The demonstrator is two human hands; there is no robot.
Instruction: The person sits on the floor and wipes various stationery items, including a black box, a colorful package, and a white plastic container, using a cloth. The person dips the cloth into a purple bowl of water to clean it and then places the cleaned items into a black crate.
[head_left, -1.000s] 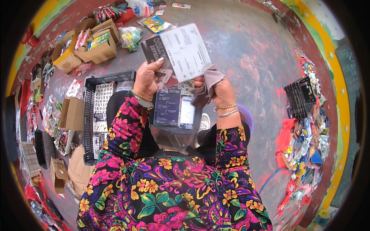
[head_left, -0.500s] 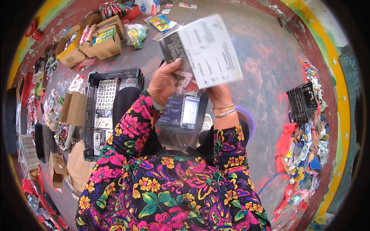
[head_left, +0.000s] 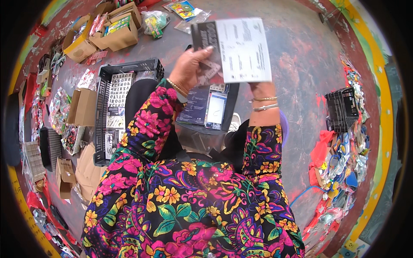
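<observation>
A flat printed card (head_left: 243, 51), dark along its left part and white on the right, is held up in front of me. My left hand (head_left: 186, 71) is closed on its dark edge, thumb on the front face. Behind the lower right edge is my right hand (head_left: 263, 89); its fingers are hidden by the card. Below, between my knees, a dark bin (head_left: 232, 98) holds a dark blue printed pack (head_left: 191, 107) and a packet with a white panel (head_left: 216, 110).
A black crate (head_left: 101, 133) with letter sheets stands left of my knee. Open cardboard boxes (head_left: 122, 38) lie beyond it. Plastic packets (head_left: 155, 22) rest on the floor ahead. Another black crate (head_left: 342, 109) sits among loose goods by the right wall.
The card has turned from tilted to nearly upright and shifted slightly right. Both hands have moved a little up and right with it. The surroundings have shifted slightly in view.
</observation>
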